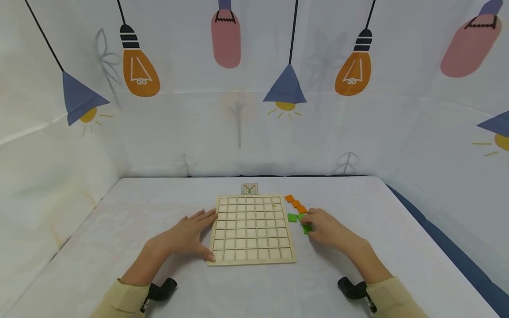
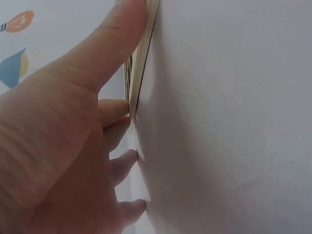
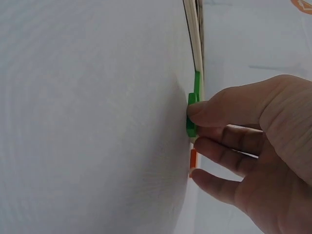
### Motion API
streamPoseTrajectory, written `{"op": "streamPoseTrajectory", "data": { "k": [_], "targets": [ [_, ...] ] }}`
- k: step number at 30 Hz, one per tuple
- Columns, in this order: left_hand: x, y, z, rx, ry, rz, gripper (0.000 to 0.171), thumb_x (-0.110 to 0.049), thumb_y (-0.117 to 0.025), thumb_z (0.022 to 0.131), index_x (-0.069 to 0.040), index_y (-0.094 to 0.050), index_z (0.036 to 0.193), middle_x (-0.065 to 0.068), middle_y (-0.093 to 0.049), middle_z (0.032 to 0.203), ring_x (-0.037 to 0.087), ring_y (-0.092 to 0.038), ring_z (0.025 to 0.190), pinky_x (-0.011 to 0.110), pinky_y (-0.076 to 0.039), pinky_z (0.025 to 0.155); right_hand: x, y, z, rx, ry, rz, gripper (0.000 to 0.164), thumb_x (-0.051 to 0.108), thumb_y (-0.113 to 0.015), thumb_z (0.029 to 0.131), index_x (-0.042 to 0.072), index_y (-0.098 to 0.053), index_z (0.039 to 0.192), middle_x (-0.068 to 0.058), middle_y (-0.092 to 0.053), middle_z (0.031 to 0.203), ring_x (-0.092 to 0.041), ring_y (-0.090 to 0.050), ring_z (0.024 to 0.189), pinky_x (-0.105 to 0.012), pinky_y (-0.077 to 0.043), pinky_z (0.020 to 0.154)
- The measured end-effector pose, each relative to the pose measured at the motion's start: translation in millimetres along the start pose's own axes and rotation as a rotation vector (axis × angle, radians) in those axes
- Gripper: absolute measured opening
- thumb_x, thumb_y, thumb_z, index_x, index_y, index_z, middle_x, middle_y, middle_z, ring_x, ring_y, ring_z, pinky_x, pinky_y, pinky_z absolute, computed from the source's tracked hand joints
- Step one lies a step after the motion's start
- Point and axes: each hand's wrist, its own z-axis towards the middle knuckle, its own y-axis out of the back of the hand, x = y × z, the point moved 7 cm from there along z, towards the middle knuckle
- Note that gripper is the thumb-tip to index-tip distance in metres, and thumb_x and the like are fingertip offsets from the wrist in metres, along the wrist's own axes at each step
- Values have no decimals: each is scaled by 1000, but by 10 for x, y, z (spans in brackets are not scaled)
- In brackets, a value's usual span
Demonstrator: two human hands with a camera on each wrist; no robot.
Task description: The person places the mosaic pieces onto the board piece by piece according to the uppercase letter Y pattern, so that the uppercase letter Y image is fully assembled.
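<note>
My left hand (image 1: 190, 234) lies along the left edge of a wooden grid board (image 1: 252, 230), fingers spread. Its thumb rests on the near left corner, and in the left wrist view the thumb (image 2: 114, 44) reaches the board's edge. On the right side, my right hand (image 1: 328, 227) bends over a few green square tiles. Its thumb and a finger pinch one green tile (image 3: 191, 122) low at the table surface. Another green tile (image 1: 292, 217) lies beside the board. The hand partly covers the other green ones.
Three orange tiles (image 1: 296, 203) lie in a slanting row off the board's far right corner. A small patterned card (image 1: 249, 189) lies behind the board. A tiny yellow-green speck (image 1: 274, 206) shows on the grid. A printed cloth (image 1: 238, 132) hangs behind the white table (image 1: 159, 198).
</note>
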Motion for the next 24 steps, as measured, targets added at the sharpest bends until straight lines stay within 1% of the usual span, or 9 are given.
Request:
{"op": "streamPoseTrajectory", "data": {
  "k": [8,15,21,24],
  "targets": [
    [-21,-3,-6,28,6,3,126,-69,-83,59,-11,-28,157,7,-22,167,40,-17,153,74,-16,115,-11,5,14,15,-37,5,27,-1,-70,81,10,-74,106,2,-63,98,-14,-54,90,-37,-52,87],
    [-39,24,-48,22,-12,-12,125,-66,-84,61,-9,-28,157,9,-23,166,42,-18,153,75,-16,113,-16,5,12,25,-63,9,29,-4,-68,81,11,-73,105,2,-61,97,-16,-51,89,-37,-51,85],
    [-33,18,-42,17,-8,-1,125,-66,-83,61,-9,-28,157,8,-24,166,41,-19,153,75,-17,113,-13,7,14,19,-65,-6,29,-5,-67,79,12,-72,103,2,-61,95,-16,-52,89,-39,-51,86],
    [-16,5,-30,16,1,4,125,-68,-82,61,-11,-28,158,6,-24,166,40,-19,153,74,-17,114,-15,3,11,17,-68,-12,29,-4,-68,79,12,-72,103,1,-63,96,-17,-53,90,-40,-51,87]
  ]
}}
